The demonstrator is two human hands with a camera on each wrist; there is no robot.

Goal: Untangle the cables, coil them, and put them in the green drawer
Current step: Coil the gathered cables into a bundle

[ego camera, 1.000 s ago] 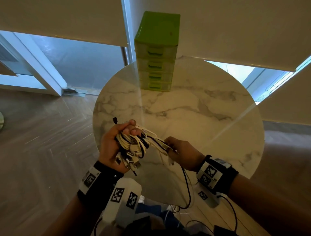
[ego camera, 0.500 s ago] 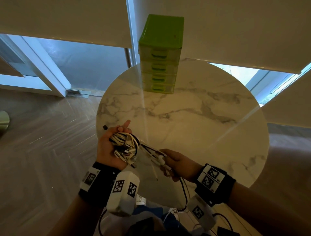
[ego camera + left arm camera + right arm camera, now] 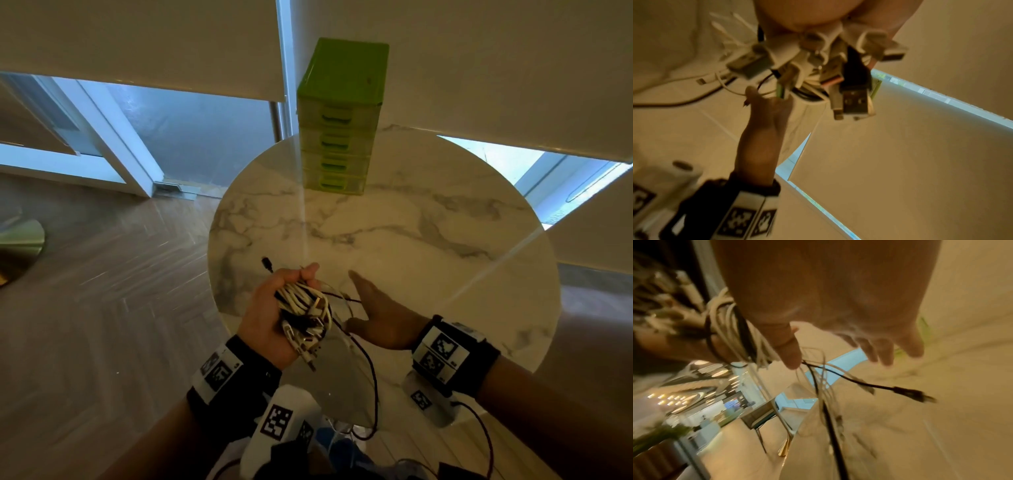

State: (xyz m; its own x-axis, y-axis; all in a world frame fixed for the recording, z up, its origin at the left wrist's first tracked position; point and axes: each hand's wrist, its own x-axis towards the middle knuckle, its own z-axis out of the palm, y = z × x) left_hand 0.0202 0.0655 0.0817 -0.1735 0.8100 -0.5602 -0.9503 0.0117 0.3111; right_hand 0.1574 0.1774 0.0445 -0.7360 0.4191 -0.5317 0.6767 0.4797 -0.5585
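Gripping the bundle of cables (image 3: 303,310) above the near edge of the marble table (image 3: 428,240), the left hand (image 3: 270,318) held it clenched with plugs dangling below, while the right hand (image 3: 380,313) hovered just beside it, fingers spread and holding nothing. A dark cable (image 3: 371,373) trailed down from the bundle toward the floor. Separating one strand probably called for pinching a single free plug and drawing it out slowly, the left grip loosened enough to let it slide. The green drawer unit (image 3: 340,113) stood closed at the far edge, well apart; the trailing cable could snag.
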